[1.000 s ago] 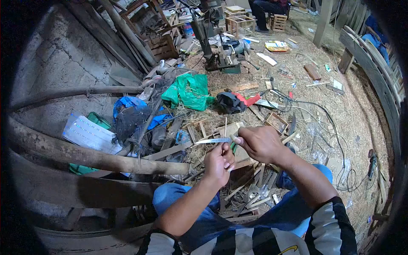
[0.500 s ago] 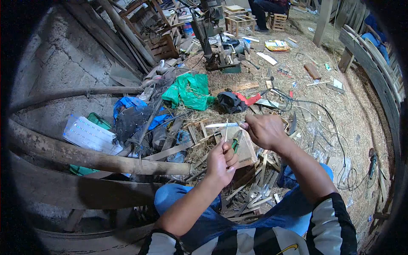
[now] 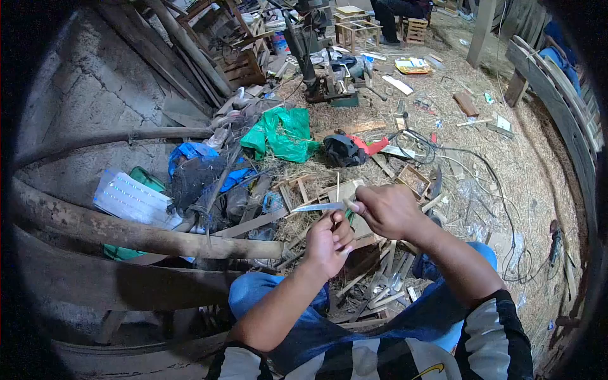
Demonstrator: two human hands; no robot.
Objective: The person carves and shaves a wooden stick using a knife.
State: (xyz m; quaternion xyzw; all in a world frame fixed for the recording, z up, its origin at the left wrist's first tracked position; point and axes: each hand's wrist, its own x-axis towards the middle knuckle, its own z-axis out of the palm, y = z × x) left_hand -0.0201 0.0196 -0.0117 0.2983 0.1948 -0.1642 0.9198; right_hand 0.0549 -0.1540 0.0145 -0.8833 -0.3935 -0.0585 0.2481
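A knife with a pale blade points to the left, its handle inside my right hand, whose fingers are wrapped round it. Below the blade, my left hand pinches a thin wooden stick, which stands nearly upright. The blade crosses the stick just above my left fingertips. My left fingers hide the stick's lower end. Behind and below the hands lies a pale wooden board, partly covered by them.
Wood scraps lie between my knees. A green plastic bag, a black bag and a small wooden box are ahead. A thick pole runs along the left. Cables cross the right floor. Two people sit farther off.
Since half a second ago, my right hand and the knife have come down and left, bringing the blade close to my left fingertips. The left hand has shifted slightly.
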